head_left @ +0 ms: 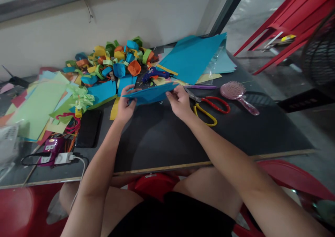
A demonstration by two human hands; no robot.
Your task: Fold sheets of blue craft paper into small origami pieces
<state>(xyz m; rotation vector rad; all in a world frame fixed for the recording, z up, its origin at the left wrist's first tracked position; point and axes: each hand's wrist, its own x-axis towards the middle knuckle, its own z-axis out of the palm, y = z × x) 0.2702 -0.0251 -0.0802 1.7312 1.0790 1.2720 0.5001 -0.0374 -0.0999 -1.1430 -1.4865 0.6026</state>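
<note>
A sheet of blue paper (151,94) is stretched between my two hands above the dark table. My left hand (126,106) grips its left end, thumb in front and fingers behind. At the right end, my right hand (180,100) pinches the paper between thumb and fingers. The sheet looks bent or folded lengthwise. Just behind it lies a dark blue glue gun (157,74). Scissors (209,106) with one red and one yellow handle rest right of my right hand, beside a purple pen-like stick (201,87).
Several small folded paper cups (119,69) in mixed colours are heaped against the wall. Coloured sheets (36,104) lie left; large blue sheets (192,60) lie back right. A black phone (89,128), a purple power adapter (53,148) and a pink hairbrush (237,92) are also on the table (157,139).
</note>
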